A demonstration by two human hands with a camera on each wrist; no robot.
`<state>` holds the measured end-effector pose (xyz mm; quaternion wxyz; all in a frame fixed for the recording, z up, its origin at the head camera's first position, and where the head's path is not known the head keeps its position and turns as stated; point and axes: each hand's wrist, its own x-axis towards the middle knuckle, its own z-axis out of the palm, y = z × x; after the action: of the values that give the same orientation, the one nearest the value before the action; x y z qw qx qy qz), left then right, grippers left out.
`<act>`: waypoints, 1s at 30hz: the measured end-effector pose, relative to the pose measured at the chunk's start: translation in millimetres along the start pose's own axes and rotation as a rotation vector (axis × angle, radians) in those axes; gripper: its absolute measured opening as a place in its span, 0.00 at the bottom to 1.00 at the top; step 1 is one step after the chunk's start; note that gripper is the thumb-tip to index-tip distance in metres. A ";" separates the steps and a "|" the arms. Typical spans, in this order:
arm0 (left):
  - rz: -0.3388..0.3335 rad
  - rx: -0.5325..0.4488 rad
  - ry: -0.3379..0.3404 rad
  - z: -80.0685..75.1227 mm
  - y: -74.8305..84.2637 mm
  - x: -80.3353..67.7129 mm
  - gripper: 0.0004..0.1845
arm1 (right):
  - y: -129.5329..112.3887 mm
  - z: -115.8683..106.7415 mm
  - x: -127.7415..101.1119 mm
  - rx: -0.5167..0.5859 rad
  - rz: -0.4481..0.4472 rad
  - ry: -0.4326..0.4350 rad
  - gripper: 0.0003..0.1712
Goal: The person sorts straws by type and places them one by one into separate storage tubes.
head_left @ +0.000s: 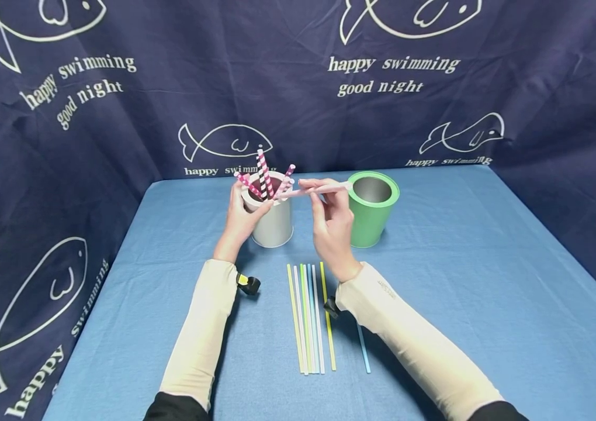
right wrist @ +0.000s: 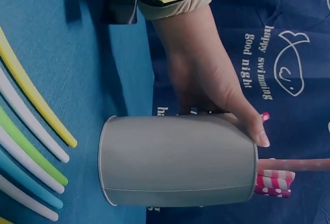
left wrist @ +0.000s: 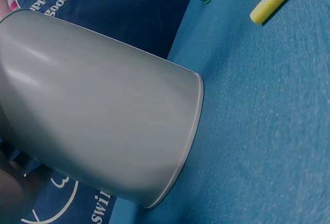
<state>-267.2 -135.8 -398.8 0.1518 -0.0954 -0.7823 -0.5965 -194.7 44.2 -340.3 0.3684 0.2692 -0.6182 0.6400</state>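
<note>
A: Starting at the left, what does the left hand [head_left: 238, 217] do?

B: It grips the grey cup [head_left: 273, 219] from the left side, thumb curled over the rim. The right wrist view shows the same: the palm lies against the cup's wall and the thumb tip reaches the lip. The cup stands upright on the blue tablecloth [head_left: 487, 280].

A: What is in that cup?

B: Patterned paper straws [head_left: 263, 174]. They lean out over the rim: pink-and-white striped ones, one with dark and white stripes, and pink dotted ones at the mouth in the right wrist view.

A: And the right hand [head_left: 332, 229]?

B: It is raised just right of the grey cup, fingers curled, pinching a pale pink straw [head_left: 312, 189] between thumb and fingertips. The straw lies nearly level in the air; its left end is at the mouth of the grey cup, its right end points toward the green cup [head_left: 373, 209].

A: How does that straw look?

B: Thin, straight, light pink with small dots, which show faintly in the right wrist view.

A: The green cup, then?

B: It stands upright to the right of the right hand, green outside, grey inside. Nothing shows inside the part of it that is visible.

A: Anything in front of the cups?

B: A row of plain straws [head_left: 309, 318] lies side by side on the cloth between the forearms: yellow, white, green and blue. One blue straw [head_left: 363, 349] lies apart, partly under the right sleeve.
</note>
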 end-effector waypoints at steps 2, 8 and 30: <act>0.002 0.000 0.002 -0.2 -0.5 0.0 0.41 | 4.0 3.4 2.1 -0.022 -0.007 -0.019 0.05; 0.009 0.009 0.003 -0.1 -0.2 1.1 0.42 | 15.7 10.4 10.2 -0.120 0.025 -0.090 0.04; 0.001 0.042 0.015 0.6 -0.7 0.5 0.41 | 48.8 28.9 16.6 -0.374 0.256 -0.268 0.09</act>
<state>-268.0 -135.5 -399.4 0.1601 -0.0881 -0.7935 -0.5805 -246.8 19.6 -353.3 0.2427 0.1982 -0.7981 0.5147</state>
